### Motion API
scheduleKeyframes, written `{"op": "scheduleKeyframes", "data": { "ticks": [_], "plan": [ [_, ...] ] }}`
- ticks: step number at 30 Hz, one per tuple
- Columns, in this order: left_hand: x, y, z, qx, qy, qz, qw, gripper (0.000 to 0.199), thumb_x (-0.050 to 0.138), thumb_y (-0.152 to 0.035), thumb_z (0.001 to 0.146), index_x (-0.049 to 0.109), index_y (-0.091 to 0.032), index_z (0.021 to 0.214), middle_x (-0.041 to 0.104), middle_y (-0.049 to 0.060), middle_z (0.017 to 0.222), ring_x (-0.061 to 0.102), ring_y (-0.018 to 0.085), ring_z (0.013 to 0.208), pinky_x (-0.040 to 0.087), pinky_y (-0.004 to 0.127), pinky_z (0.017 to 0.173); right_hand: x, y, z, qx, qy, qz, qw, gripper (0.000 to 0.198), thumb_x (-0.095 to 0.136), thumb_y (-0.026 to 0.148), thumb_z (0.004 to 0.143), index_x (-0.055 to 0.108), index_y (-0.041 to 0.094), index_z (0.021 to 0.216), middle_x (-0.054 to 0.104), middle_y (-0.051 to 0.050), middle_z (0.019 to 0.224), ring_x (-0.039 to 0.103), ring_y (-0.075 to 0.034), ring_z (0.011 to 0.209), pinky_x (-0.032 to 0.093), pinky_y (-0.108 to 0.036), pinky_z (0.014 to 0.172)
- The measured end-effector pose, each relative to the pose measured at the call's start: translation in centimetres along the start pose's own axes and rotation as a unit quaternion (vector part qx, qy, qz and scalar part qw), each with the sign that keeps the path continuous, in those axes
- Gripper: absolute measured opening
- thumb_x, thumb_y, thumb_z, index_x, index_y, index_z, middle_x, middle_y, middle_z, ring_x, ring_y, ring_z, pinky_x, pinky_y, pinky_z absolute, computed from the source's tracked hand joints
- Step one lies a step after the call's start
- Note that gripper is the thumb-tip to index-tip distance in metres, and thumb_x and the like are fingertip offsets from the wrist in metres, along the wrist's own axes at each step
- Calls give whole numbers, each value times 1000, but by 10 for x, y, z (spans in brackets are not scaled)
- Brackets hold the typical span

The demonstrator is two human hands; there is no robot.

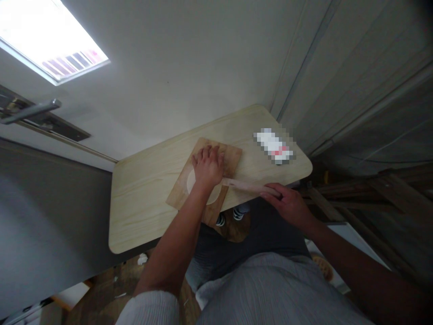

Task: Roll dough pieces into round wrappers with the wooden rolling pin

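My left hand lies palm down over a brown wooden board, its fingers stretched out toward the far edge. Beneath my left wrist is a pale, flat round piece, partly covered by the wrist and forearm. My right hand is closed around the near end of a pale wooden stick. From there the stick runs left over the table's front edge to beside my left hand. I cannot tell whether the stick joins the round piece.
The board rests on a light wood-grain table, overhanging its front edge. A blurred-out white and red item lies at the right. Behind stands a white door with a metal handle. Wooden beams are at the right.
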State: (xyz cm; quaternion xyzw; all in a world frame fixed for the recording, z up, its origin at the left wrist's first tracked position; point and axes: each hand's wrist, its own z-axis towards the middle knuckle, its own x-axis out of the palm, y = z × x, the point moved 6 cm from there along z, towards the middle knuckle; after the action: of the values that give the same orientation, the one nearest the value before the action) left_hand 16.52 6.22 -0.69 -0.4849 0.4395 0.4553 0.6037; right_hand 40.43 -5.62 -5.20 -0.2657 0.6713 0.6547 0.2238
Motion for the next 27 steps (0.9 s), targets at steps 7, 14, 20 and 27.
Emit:
{"op": "scheduleKeyframes", "data": {
  "ticks": [7, 14, 20, 27],
  "plan": [
    [4, -3, 10, 11, -3, 4, 1000, 52, 21, -50, 103, 53, -28, 137, 54, 9, 145, 42, 32, 135, 29, 57, 113, -4, -1, 6, 18, -11, 16, 1000, 39, 61, 54, 88, 72, 20, 104, 75, -5, 87, 68, -21, 74, 51, -31, 69],
    [9, -6, 24, 16, 0, -1, 1000, 50, 22, -50, 103, 56, -26, 131, 55, 10, 142, 43, 31, 133, 31, 53, 111, -12, -1, 15, 41, -30, 1, 999, 40, 58, 55, 89, 73, 19, 101, 74, -6, 84, 65, -20, 69, 50, -31, 68],
    [5, -9, 37, 16, -32, -26, 999, 44, 29, -47, 103, 58, -24, 128, 57, 10, 137, 46, 30, 129, 31, 48, 111, -15, -5, 26, 65, -31, -1, 997, 43, 57, 59, 88, 72, 20, 98, 73, -6, 79, 65, -20, 67, 50, -31, 63],
    [2, -7, 41, 19, -55, -93, 994, 43, 30, -44, 104, 63, -20, 117, 64, 11, 124, 54, 25, 121, 38, 39, 106, -11, 1, 26, 45, 25, 26, 998, 43, 58, 57, 88, 72, 20, 104, 74, -6, 80, 68, -21, 69, 51, -31, 63]
  ]
}}
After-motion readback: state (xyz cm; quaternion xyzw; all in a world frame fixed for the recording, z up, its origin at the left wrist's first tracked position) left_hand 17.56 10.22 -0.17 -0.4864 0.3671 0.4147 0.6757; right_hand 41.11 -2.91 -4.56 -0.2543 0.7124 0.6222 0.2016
